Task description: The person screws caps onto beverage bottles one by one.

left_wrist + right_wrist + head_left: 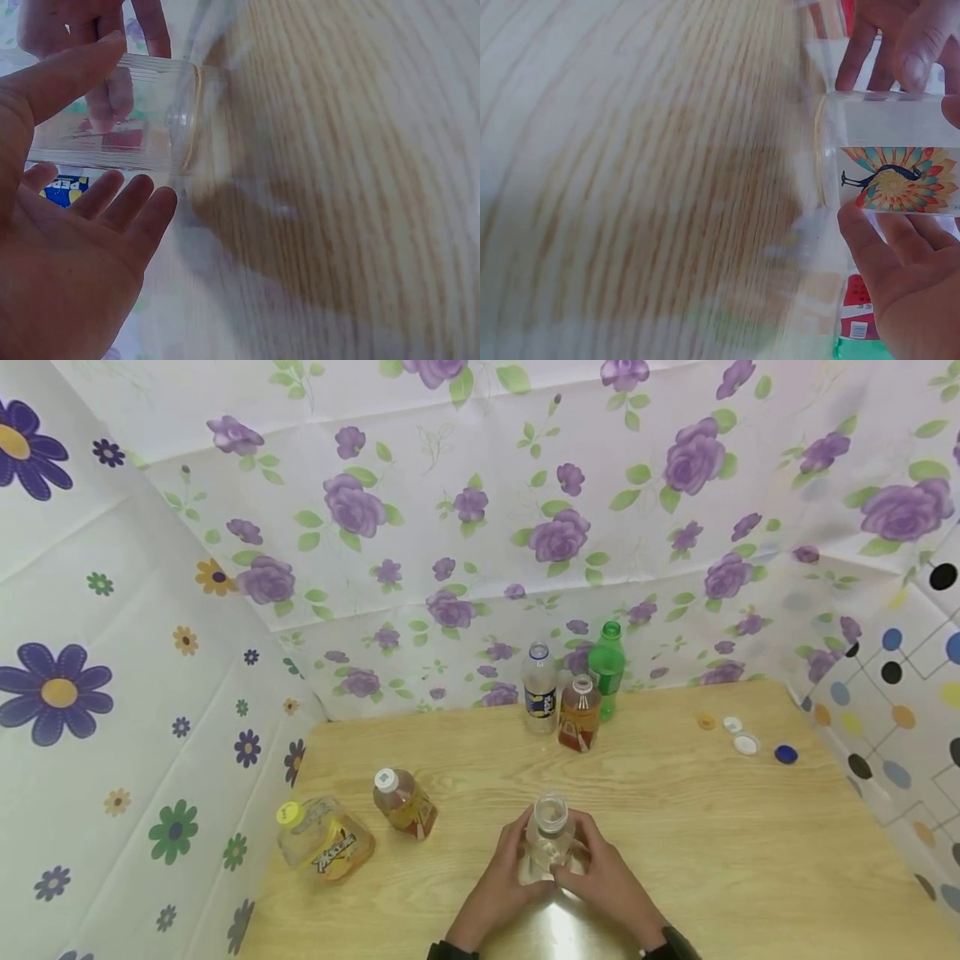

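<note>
A clear, capless bottle [550, 845] is upright at the table's near middle, its base on or close to the wood. My left hand [501, 878] holds its left side, and my right hand [606, 878] holds its right side; both thumbs are on the near side. The left wrist view shows the bottle's transparent wall [159, 146] between the thumb and fingers. A peacock picture [896, 178] on the bottle faces the right wrist camera. Parts of the fingers behind the bottle are hidden.
Capless bottles stand at the back: a clear Pepsi bottle [540, 689], an amber one [579, 717] and a green one [608, 664]. At left are a white-capped bottle [407, 804] and a yellow-capped bottle [327, 843]. Several loose caps, including a blue one [786, 754], lie right.
</note>
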Motion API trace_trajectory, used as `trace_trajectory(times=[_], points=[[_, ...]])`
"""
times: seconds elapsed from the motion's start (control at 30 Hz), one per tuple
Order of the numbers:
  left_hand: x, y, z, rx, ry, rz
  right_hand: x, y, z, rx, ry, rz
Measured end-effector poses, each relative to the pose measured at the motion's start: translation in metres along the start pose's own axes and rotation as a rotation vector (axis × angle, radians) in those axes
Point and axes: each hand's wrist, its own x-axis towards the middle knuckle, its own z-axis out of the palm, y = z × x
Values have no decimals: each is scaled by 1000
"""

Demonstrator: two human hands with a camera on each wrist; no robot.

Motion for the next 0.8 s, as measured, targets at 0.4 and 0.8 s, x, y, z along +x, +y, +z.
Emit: trace_trajectory(times=[0.4,0.8], points=[[0,0,1,-24,14,7,-12,-14,9,-73,-6,27],[-3,-8,-1,-24,20,-10,-13,-5,12,-125,-63,13]])
